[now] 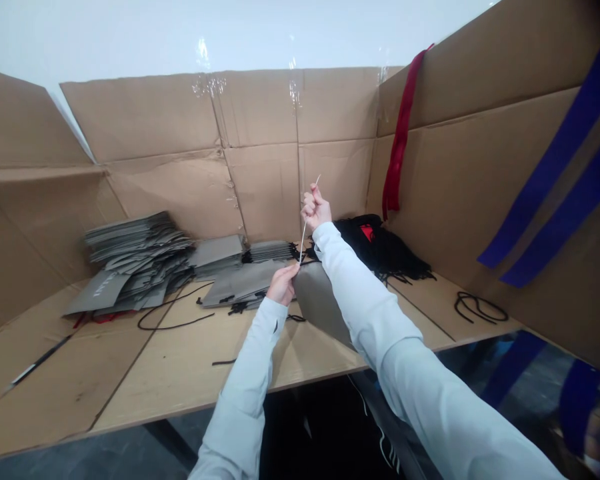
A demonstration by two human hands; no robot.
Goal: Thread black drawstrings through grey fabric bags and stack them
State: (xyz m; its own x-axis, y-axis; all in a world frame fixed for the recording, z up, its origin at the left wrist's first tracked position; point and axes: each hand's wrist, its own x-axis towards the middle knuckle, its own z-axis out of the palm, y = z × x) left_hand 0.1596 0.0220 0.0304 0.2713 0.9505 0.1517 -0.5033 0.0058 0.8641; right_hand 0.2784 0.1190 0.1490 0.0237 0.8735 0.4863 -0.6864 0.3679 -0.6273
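My right hand [316, 207] is closed in a fist around a thin white rod [303, 241], raised in front of the cardboard back wall. One tip of the rod sticks out above the fist. Its lower end meets the top edge of a grey paper bag [320, 300], where a bit of black cord shows. Lower and to the left, my left hand [283, 285] pinches the bag's top edge next to that spot. My right sleeve covers part of the bag. Whether the rod passes through a hole in the bag, I cannot tell.
A tall, uneven pile of grey bags [140, 257] stands at the left, with lower stacks [220, 253] beside it. Black cords [380, 250] lie heaped at the right, and a loose coil [480, 308] rests near the right wall. A red strip [403, 133] hangs there.
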